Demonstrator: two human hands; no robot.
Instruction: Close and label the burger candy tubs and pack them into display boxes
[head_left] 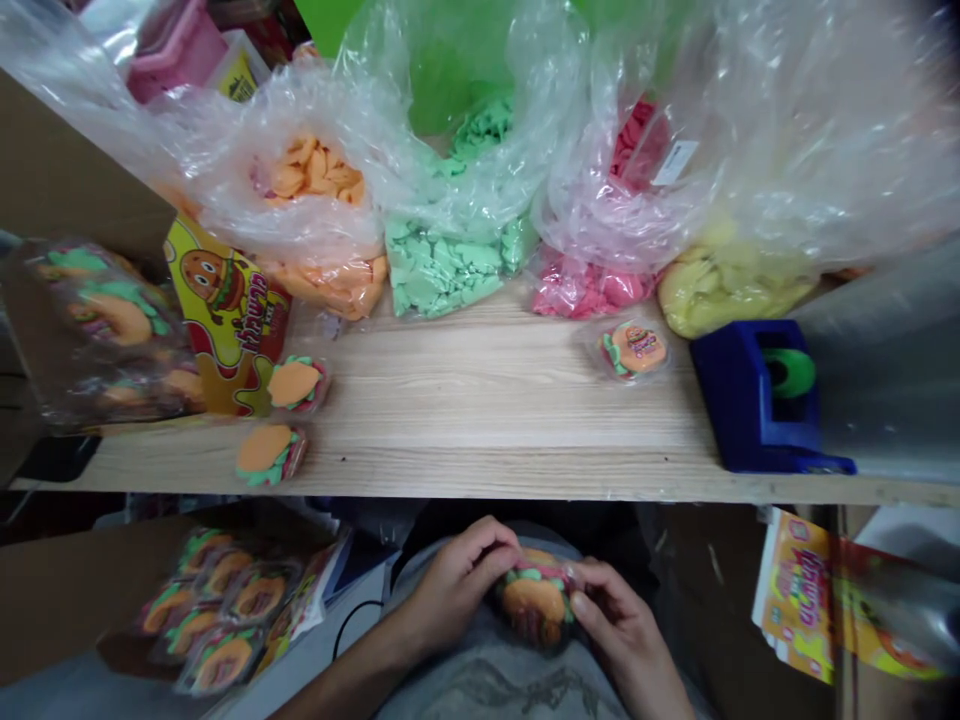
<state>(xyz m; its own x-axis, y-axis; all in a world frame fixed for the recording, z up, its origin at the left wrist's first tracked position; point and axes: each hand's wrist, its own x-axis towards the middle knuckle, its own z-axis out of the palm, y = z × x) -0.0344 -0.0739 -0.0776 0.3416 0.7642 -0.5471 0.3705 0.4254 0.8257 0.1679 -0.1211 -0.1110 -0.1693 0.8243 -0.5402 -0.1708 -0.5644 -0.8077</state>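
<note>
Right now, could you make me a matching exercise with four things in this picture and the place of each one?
Things
1. blue tape dispenser
2. burger packet
3. bag of green pieces
4. yellow burger carton

Places
A. at the back of the wooden table, in the middle
B. between the left hand and the right hand, below the table edge
C. at the right end of the table
D. on the left part of the table

Pairs: 1-C, 2-B, 3-A, 4-D
</note>
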